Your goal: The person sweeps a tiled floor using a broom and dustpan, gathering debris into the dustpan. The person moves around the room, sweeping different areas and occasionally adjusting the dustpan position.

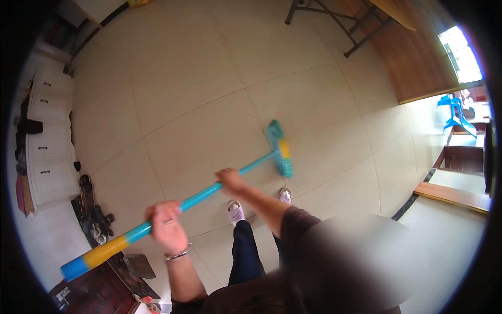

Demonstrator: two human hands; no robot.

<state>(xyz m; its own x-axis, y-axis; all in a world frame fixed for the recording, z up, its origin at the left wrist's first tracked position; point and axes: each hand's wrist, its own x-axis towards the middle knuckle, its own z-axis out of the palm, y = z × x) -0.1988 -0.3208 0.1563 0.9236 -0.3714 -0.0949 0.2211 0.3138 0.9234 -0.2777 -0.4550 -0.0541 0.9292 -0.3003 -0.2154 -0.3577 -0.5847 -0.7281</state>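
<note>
A broom with a turquoise handle point(201, 197) slants across my front, from the lower left towards the middle of the floor. My left hand point(168, 224), with a metal bracelet at its wrist, grips the upper handle below a yellow band point(106, 249) and a blue end cap point(73, 268). Further down, my right hand point(231, 181) is closed around the same handle. The broom head point(280, 149), with green and yellow bristles, is at the tiled floor point(196, 129) just beyond my feet. It looks slightly blurred. Pink slippers point(236, 212) are on my feet.
White drawers point(49, 117) line the left wall, with dark wheeled items point(94, 208) beside them. A dark red door point(100, 292) is at lower left. Folding metal legs point(345, 27) and a wooden panel point(411, 66) stand upper right. A blue plastic stool point(457, 114) is beyond the panel.
</note>
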